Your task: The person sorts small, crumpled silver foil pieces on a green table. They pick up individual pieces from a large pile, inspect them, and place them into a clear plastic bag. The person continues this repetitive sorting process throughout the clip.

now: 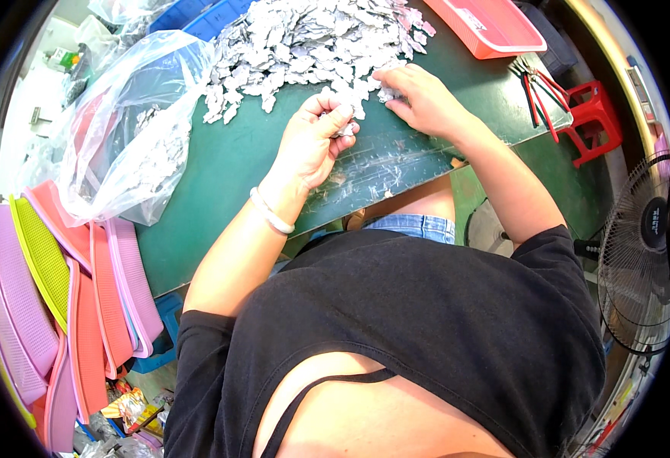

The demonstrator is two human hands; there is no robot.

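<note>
A wide heap of small flat silvery-grey pieces [304, 46] with irregular outlines covers the far part of the green table [235, 164]. In front of the heap, my left hand [316, 137] is closed, thumb against fingers, on one or more of these pieces [345, 131]. My right hand [422, 99] reaches to the heap's near right edge. Its curled fingers and thumb close around some grey pieces [387, 93] there, though how many is hidden. The two hands are a short way apart.
A clear plastic bag [132, 130] holding similar pieces lies left. Coloured plastic baskets [90, 305] are stacked at the lower left. A red basket [491, 27], several red-handled pliers [537, 88], a red stool [596, 122] and a fan [640, 252] are on the right.
</note>
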